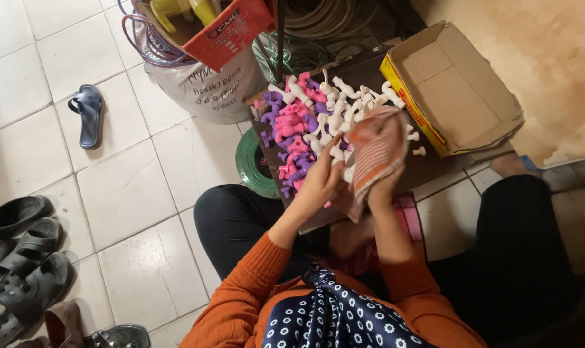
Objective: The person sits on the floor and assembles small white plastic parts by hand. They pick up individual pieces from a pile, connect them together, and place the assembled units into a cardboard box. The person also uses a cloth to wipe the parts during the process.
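Orange striped cloth (377, 149) bunched in right hand (384, 187), grip closed on it. Left hand (318, 187) beside, fingers curled around a white plastic tap (337, 154). Both forearms reaching forward over the pile of taps (305, 122).

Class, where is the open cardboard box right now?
In the head view, the cardboard box sits upper right, beside the pile of plastic taps.

Empty cardboard box (456, 90), blue sandal (88, 115), black sandals (22, 258) on white tiled floor (131, 193).
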